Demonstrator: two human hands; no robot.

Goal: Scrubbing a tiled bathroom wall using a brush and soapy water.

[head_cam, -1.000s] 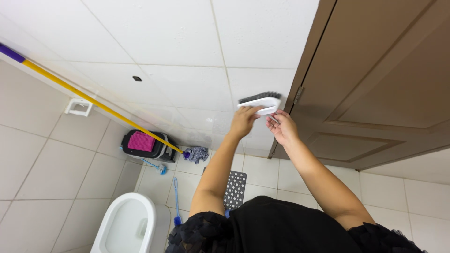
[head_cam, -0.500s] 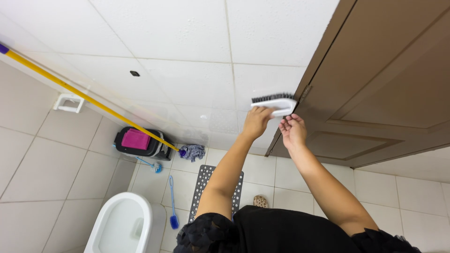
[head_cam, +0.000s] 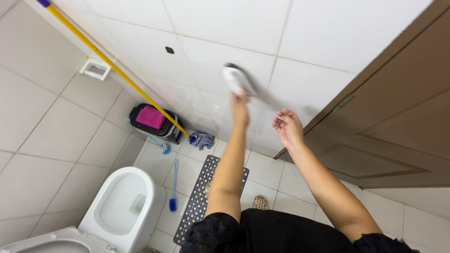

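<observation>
My left hand (head_cam: 240, 107) is raised against the white tiled wall (head_cam: 201, 42) and grips a white scrubbing brush (head_cam: 237, 78), which is blurred and pressed to the tiles. My right hand (head_cam: 288, 127) hovers to the right of it, empty, with the palm up and fingers spread, close to the edge of the brown door (head_cam: 398, 122). Both forearms reach out from my black top at the bottom of the view.
A yellow mop handle (head_cam: 117, 70) leans across the wall down to a grey mop head (head_cam: 201, 139). A black bucket with a pink cloth (head_cam: 151, 119), a blue toilet brush (head_cam: 174, 187), a white toilet (head_cam: 119, 211) and a perforated grey mat (head_cam: 199, 201) are on the floor.
My right hand has let go of the brush and dropped away to the right. My left hand has swept the brush leftward and up along the wall tiles.
</observation>
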